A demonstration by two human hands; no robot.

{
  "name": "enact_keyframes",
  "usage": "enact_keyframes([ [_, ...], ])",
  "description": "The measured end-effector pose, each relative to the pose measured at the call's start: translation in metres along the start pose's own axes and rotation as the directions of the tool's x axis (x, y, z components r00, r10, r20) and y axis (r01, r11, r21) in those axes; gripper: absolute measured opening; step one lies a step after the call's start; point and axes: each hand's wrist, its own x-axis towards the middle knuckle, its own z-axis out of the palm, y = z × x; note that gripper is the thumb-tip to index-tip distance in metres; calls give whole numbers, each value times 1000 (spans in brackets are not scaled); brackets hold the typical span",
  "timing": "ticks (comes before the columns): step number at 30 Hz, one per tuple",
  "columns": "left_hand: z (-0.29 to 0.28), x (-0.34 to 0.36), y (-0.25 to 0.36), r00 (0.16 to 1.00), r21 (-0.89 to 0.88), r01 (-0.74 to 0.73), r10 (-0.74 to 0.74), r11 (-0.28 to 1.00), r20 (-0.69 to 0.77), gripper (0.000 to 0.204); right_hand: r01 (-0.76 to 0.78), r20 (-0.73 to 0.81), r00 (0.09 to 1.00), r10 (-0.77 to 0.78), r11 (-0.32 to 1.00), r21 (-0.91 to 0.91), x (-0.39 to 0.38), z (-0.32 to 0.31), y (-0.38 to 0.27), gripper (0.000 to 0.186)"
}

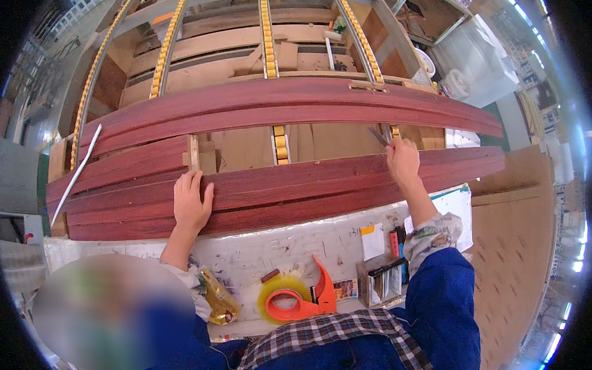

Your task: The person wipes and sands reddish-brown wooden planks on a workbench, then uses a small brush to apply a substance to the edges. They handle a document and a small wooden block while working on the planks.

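Two long reddish-brown wooden boards, a far board (266, 106) and a near board (296, 185), lie across the bench with a gap between them. A shorter red piece (140, 160) lies between them at the left, its bare wood end (191, 153) facing the gap. My left hand (192, 199) rests on the near board beside that end, fingers stretched over its upper edge. At the near board's far edge, my right hand (404, 164) is closed in a pinch around a thin grey blade-like tool (378, 136), most of it hidden by the fingers.
Yellow roller tracks (267, 34) run away beyond the boards. A thin white strip (78, 174) lies across their left ends. Nearer me are an orange tape dispenser (325, 290), a gold packet (219, 298) and a small box (380, 282). Brown cardboard (508, 258) lies at right. The lower left is blurred.
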Motion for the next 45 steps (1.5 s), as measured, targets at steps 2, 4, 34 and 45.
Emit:
enact_keyframes([
  [2,-5,-3,5,1000,27,15,-16,1000,20,36,-59,38,998,57,997,54,4,13,7,10],
  [4,-4,-3,4,999,-11,36,-35,999,35,35,-79,74,994,75,995,54,3,19,10,9],
  [34,-1,-9,-5,993,-145,118,-121,982,-9,28,-188,187,974,128,918,348,-27,28,-204,17],
  [45,0,-4,1,992,-95,123,-125,988,-10,25,27,196,970,-143,866,499,-14,21,-307,14],
])
